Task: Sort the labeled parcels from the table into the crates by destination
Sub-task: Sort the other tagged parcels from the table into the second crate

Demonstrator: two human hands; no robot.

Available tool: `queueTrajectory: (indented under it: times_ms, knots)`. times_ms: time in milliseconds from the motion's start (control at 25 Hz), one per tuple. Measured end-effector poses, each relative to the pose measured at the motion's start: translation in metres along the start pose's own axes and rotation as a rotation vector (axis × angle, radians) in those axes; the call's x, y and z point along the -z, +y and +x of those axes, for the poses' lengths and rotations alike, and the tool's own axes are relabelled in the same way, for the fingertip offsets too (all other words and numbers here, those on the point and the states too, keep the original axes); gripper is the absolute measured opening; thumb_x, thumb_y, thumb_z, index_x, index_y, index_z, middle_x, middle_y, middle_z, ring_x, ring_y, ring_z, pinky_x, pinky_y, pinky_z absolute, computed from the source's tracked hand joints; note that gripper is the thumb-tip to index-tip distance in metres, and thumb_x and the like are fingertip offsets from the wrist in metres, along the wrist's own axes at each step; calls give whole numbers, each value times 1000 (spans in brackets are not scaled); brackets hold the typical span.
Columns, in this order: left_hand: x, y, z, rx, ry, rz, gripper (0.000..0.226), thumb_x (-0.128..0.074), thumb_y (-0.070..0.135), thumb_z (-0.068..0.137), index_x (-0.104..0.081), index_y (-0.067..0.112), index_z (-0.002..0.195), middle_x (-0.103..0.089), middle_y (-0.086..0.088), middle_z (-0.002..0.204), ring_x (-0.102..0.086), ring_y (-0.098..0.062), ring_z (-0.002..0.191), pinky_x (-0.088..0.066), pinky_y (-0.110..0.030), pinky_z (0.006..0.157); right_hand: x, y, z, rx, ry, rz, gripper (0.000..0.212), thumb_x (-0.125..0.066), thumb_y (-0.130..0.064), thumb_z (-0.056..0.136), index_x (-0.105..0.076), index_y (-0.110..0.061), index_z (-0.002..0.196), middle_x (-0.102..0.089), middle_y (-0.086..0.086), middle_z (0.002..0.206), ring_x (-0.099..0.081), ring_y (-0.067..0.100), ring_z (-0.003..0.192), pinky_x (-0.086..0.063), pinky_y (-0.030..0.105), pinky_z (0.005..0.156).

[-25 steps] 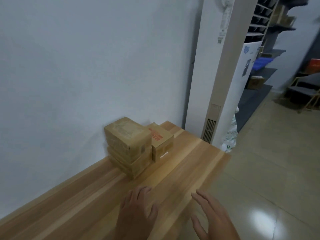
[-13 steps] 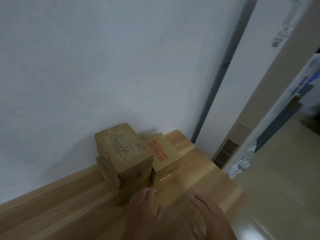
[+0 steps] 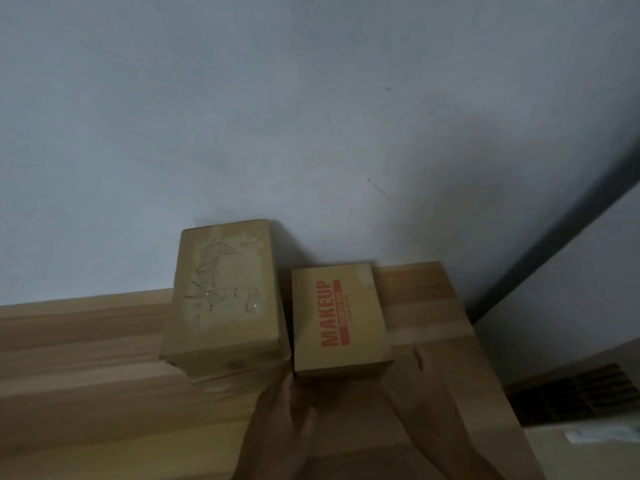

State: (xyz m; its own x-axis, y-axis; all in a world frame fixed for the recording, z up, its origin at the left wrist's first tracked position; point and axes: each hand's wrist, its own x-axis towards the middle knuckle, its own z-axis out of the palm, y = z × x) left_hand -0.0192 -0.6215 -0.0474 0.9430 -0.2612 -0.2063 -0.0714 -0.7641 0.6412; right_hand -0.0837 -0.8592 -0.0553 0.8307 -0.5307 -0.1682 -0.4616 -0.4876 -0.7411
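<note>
Two cardboard parcels stand against the wall at the far end of the wooden table (image 3: 86, 375). The taller stack (image 3: 221, 299) on the left has a torn, scuffed top. Beside it on the right sits a smaller box (image 3: 339, 317) printed MAKEUP in red. My left hand (image 3: 277, 431) reaches to the smaller box's near left corner, fingers straight, fingertips at its front face. My right hand (image 3: 433, 410) stretches along the box's right side with straight fingers, close to it. Whether either hand touches the box is unclear in the dim, blurred frame. No crate is in view.
A white wall rises right behind the parcels. The table's right end lies just past the small box. Beyond it stands a white floor unit (image 3: 571, 306) with a dark vent grille (image 3: 571, 393) low down.
The view has closed in and turned to face the parcels from above. Both hands have moved forward from the table surface to either side of the MAKEUP box.
</note>
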Motion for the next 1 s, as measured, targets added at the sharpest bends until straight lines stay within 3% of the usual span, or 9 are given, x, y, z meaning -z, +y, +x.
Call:
queueTrajectory:
  times_ms: [80,240,360,440,520,680,840,1000]
  knots:
    - [-11,9,2,56,20,-13,68,-63,42,91,-33,27,151,-40,8,150,-35,-9,140,-31,-21,112,-2,13,32,-42,-120,98,106,-86,-42,76,-24,-22,159,-41,-3,155,-41,18,142,-35,27,107]
    - [-23,28,-3,1,75,-14,59,-71,31,86,-45,24,139,-44,7,141,-42,-9,134,-29,-15,108,-15,24,50,-24,-269,328,91,-94,-32,64,-45,-34,141,-62,-11,133,-58,3,123,-50,31,103]
    - [-19,46,-20,-14,128,-186,66,-70,39,83,-35,40,139,-44,25,142,-41,6,133,-30,-10,106,-11,31,34,-10,-207,400,80,-91,-48,58,-56,-41,129,-68,-23,119,-61,-10,112,-50,20,93]
    - [-11,56,-34,-53,142,-285,70,-67,47,82,-32,43,143,-41,30,147,-37,10,137,-32,-14,111,1,30,20,-6,-174,440,71,-88,-56,56,-61,-44,120,-71,-24,114,-64,-9,106,-52,22,89]
    - [-3,63,-48,-130,162,-329,77,-69,42,84,-29,40,150,-37,28,151,-35,5,141,-33,-19,115,15,26,4,8,-168,489,69,-88,-58,58,-62,-47,121,-71,-21,117,-66,-5,108,-54,26,89]
    - [16,72,-75,-281,173,-307,92,-77,36,84,-20,40,155,-34,23,153,-35,-2,143,-34,-10,109,48,5,-28,89,-107,520,65,-86,-64,63,-61,-51,122,-68,-17,121,-66,-4,107,-57,14,75]
    - [28,65,-106,-374,102,-250,113,-82,50,75,-5,42,157,-19,24,160,-25,-1,147,-29,-26,115,83,-25,-62,151,-37,518,62,-82,-59,65,-62,-47,122,-73,-22,111,-70,-3,98,-56,10,68]
    - [35,57,-123,-429,146,-286,116,-87,35,74,-7,45,157,-22,23,158,-30,0,145,-34,-30,113,112,-45,-97,236,-47,514,79,-87,-62,61,-56,-49,133,-69,-17,123,-69,-1,105,-59,18,73]
